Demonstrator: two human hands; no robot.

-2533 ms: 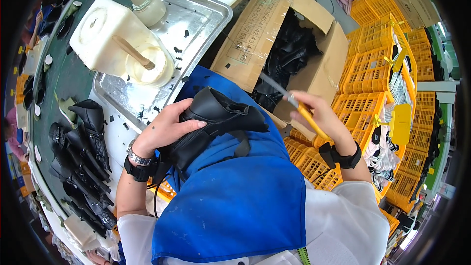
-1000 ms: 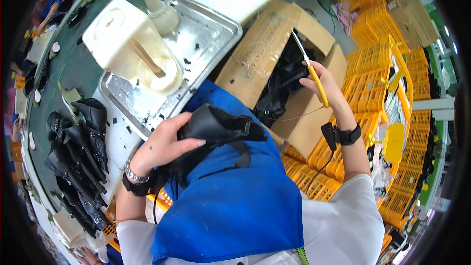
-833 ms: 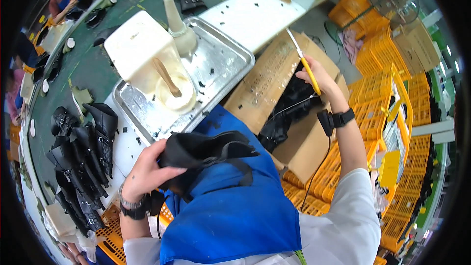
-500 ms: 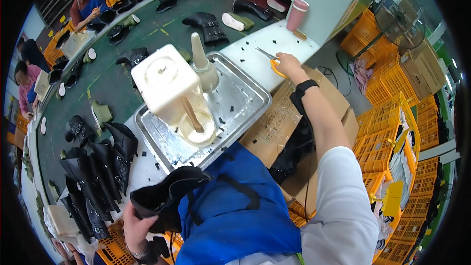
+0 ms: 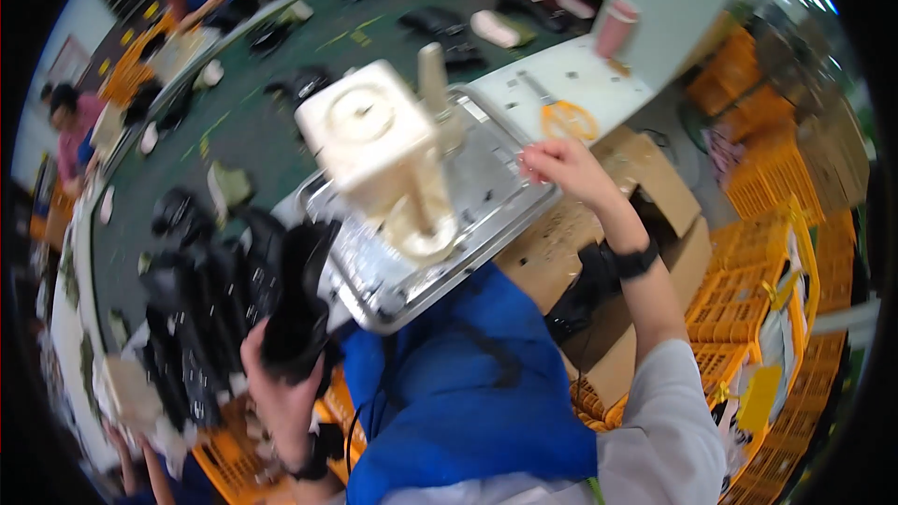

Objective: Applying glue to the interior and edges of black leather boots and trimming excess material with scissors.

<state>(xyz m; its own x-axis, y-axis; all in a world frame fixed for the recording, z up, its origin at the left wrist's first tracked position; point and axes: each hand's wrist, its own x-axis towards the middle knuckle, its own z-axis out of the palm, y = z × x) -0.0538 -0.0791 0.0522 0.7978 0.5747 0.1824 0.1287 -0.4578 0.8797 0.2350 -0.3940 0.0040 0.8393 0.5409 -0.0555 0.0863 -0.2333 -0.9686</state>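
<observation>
My left hand (image 5: 278, 393) grips a black boot (image 5: 301, 304) by its shaft, left of my blue apron. The boot tilts up beside the tray's left corner. My right hand (image 5: 566, 170), fingers curled in and slightly blurred, hovers over the right edge of the metal tray (image 5: 496, 173); nothing shows in it. Just beyond lies a pair of orange-handled scissors (image 5: 569, 120) on the white tabletop. In the tray stand a whitish square container (image 5: 367, 126) with a small cup at its front and a cone-topped bottle (image 5: 436, 93).
Several black boots (image 5: 201, 318) stand packed together at the left. More boots are spread over the green conveyor (image 5: 281, 136). A pink cup (image 5: 615, 30) stands at the back right. An open cardboard box (image 5: 678, 178) and orange crates (image 5: 748, 290) are on my right. Co-workers sit across the conveyor.
My right hand has let go of the scissors on the white tabletop and drawn back toward the tray. The boot in my left hand has swung left and more upright. The view has shifted.
</observation>
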